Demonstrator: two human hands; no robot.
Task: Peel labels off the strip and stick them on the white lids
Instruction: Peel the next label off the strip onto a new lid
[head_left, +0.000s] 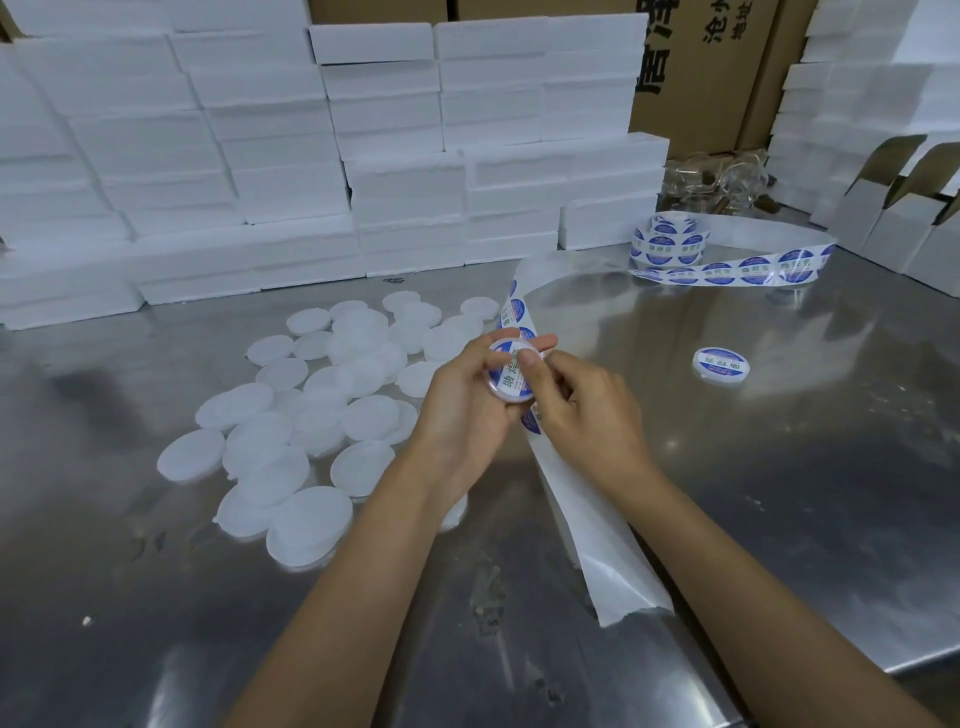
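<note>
The cardboard boxes (691, 62) behind my counter carry large black Chinese characters, cut off by the frame. The round blue-and-white label (511, 375) on the lid I hold shows green Chinese characters, too blurred to read; so does the labelled lid (721, 364) lying nearby.

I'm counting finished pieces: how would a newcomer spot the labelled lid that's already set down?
Start at the steel table and look right of the label strip. The finished lid lies alone there. Unlike the plain white lids heaped on the left, its top bears a blue and white round label.
</note>
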